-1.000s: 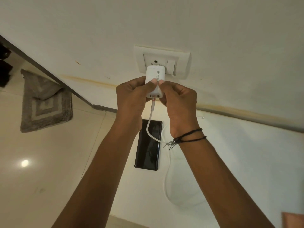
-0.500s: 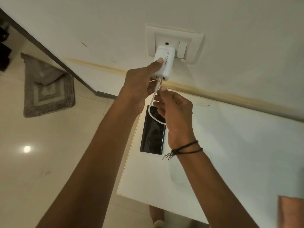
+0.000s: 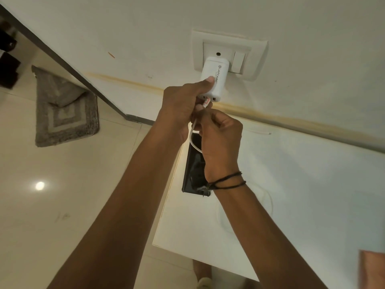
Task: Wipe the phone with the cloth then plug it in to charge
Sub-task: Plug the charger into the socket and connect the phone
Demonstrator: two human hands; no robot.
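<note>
A white charger adapter (image 3: 216, 80) sits plugged into the wall socket (image 3: 227, 53). My left hand (image 3: 181, 107) grips the adapter's left side, thumb on its face. My right hand (image 3: 218, 136) pinches the white cable (image 3: 192, 140) just below the adapter, where the connector (image 3: 206, 101) meets its underside port. The black phone (image 3: 192, 174) lies face up on the white table (image 3: 291, 184) below my hands, partly hidden by my right wrist. The cable loops faintly over the table to the right of the phone.
A grey floor mat (image 3: 62, 109) lies on the tiled floor at left. A switch (image 3: 238, 61) sits beside the adapter on the socket plate. An orange-brown object's corner (image 3: 373, 270) shows at the table's lower right. The table's left edge runs past the phone.
My right hand has let go of the adapter and dropped to the cable below it. My left hand has stayed on the adapter. The view has shifted closer to the socket.
</note>
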